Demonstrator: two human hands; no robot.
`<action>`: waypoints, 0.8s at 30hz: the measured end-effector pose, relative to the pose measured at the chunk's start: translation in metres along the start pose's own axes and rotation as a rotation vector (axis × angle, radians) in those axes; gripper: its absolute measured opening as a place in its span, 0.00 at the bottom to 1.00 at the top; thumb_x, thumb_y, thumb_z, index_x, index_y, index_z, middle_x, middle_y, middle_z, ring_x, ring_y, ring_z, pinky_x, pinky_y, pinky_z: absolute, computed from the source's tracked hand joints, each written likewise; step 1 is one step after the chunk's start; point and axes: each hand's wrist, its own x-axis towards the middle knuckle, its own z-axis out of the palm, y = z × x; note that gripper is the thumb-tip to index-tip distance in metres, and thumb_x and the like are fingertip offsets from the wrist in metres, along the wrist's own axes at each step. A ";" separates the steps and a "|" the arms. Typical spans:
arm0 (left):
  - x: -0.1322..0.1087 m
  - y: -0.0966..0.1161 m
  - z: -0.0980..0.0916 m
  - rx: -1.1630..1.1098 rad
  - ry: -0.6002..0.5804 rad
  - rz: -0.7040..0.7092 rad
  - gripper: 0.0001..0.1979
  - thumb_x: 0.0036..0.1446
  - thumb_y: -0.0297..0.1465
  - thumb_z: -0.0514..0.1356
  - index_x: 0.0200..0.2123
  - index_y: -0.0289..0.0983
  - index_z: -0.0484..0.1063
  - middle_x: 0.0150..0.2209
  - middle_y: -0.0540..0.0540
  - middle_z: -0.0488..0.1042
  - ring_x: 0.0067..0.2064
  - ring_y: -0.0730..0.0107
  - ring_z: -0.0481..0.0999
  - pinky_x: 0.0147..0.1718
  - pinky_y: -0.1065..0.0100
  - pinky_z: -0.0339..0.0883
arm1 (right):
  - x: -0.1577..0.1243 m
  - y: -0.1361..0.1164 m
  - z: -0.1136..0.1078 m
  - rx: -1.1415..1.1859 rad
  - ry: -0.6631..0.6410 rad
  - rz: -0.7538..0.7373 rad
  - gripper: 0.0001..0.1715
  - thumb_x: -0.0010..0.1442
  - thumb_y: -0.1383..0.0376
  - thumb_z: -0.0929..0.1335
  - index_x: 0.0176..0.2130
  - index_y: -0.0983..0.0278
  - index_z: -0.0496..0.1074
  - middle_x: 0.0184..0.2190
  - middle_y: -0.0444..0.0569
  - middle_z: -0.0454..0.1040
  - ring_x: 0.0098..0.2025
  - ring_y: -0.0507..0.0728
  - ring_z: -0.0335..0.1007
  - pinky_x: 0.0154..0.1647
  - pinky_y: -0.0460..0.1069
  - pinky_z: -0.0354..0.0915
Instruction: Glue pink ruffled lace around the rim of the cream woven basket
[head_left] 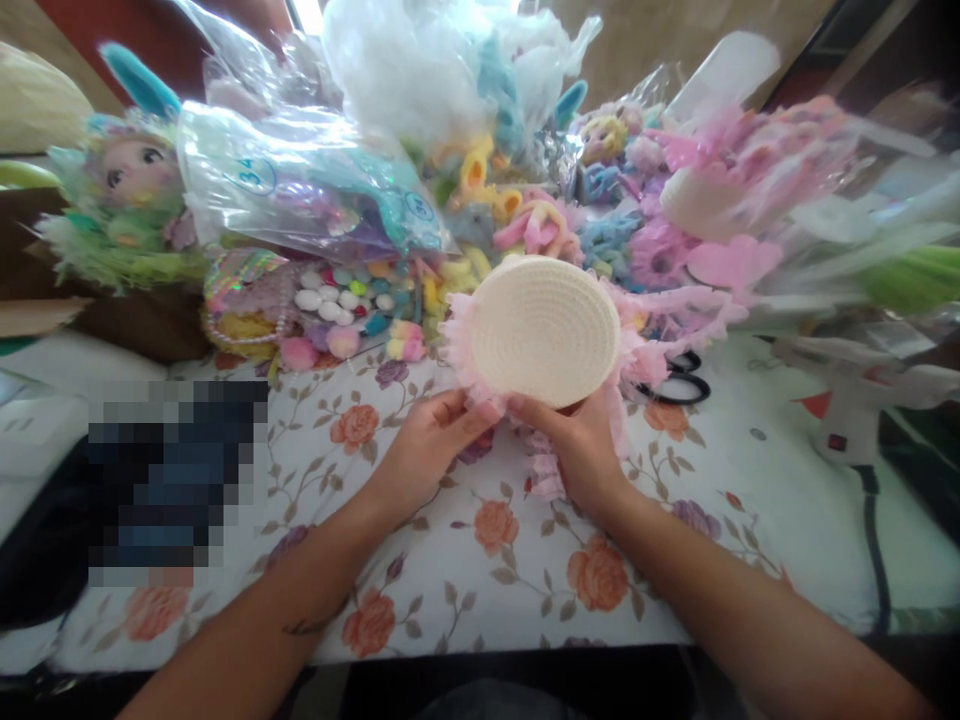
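A cream woven round piece, like a small hat crown, is held up above the table with pink lace trim around its edge. My left hand pinches the lace at the lower left rim. My right hand grips the lower rim and the lace, with a length of pink trim hanging below it. Both hands are closed on the piece.
The table has a floral cloth. Behind lie bags of colourful craft parts, beads, a doll, pink decorations, black scissors and a white glue gun at right. A blurred-out object sits at left.
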 end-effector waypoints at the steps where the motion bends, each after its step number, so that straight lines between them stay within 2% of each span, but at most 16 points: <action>1: 0.000 -0.001 0.004 0.005 0.009 -0.033 0.19 0.54 0.48 0.66 0.26 0.37 0.76 0.25 0.47 0.75 0.26 0.70 0.71 0.26 0.68 0.64 | -0.001 0.000 0.001 0.001 -0.010 0.002 0.44 0.50 0.61 0.75 0.62 0.54 0.60 0.54 0.52 0.74 0.55 0.64 0.72 0.58 0.61 0.69; 4: -0.001 -0.003 0.011 -0.012 0.073 -0.099 0.21 0.53 0.47 0.66 0.21 0.37 0.74 0.20 0.48 0.72 0.22 0.72 0.66 0.20 0.69 0.57 | -0.002 -0.001 0.003 0.039 -0.025 0.009 0.47 0.48 0.60 0.76 0.63 0.53 0.59 0.52 0.51 0.76 0.53 0.65 0.74 0.57 0.62 0.70; 7: -0.001 -0.005 0.011 -0.057 0.071 -0.113 0.19 0.52 0.46 0.67 0.21 0.37 0.76 0.19 0.49 0.72 0.20 0.73 0.65 0.18 0.68 0.55 | -0.002 -0.001 0.003 0.100 -0.060 0.042 0.51 0.46 0.62 0.78 0.63 0.52 0.58 0.52 0.51 0.76 0.51 0.65 0.75 0.56 0.62 0.70; 12: -0.002 -0.004 0.001 -0.042 0.151 -0.127 0.18 0.50 0.45 0.69 0.21 0.37 0.77 0.19 0.48 0.72 0.20 0.72 0.67 0.18 0.69 0.57 | 0.001 0.003 -0.002 0.221 -0.180 0.118 0.52 0.48 0.56 0.78 0.65 0.51 0.55 0.59 0.51 0.71 0.59 0.66 0.70 0.59 0.63 0.69; 14: -0.003 -0.001 -0.002 -0.024 0.174 -0.139 0.18 0.48 0.45 0.70 0.20 0.36 0.77 0.19 0.48 0.73 0.21 0.73 0.68 0.19 0.70 0.59 | 0.002 0.006 -0.005 0.208 -0.167 0.129 0.49 0.50 0.56 0.77 0.64 0.51 0.56 0.59 0.51 0.70 0.59 0.65 0.69 0.58 0.62 0.70; 19: -0.007 0.006 0.000 -0.002 0.193 -0.131 0.17 0.46 0.42 0.72 0.19 0.35 0.77 0.17 0.51 0.70 0.18 0.76 0.64 0.17 0.72 0.56 | 0.002 0.013 -0.011 0.154 -0.069 0.096 0.44 0.52 0.60 0.77 0.63 0.52 0.60 0.52 0.50 0.75 0.53 0.63 0.73 0.54 0.59 0.72; 24: -0.006 0.001 0.001 -0.119 0.146 -0.081 0.14 0.49 0.41 0.71 0.25 0.35 0.79 0.23 0.49 0.77 0.25 0.73 0.72 0.26 0.71 0.67 | 0.001 0.012 -0.010 0.126 -0.062 0.071 0.43 0.51 0.60 0.77 0.63 0.53 0.63 0.56 0.51 0.74 0.53 0.64 0.73 0.53 0.59 0.71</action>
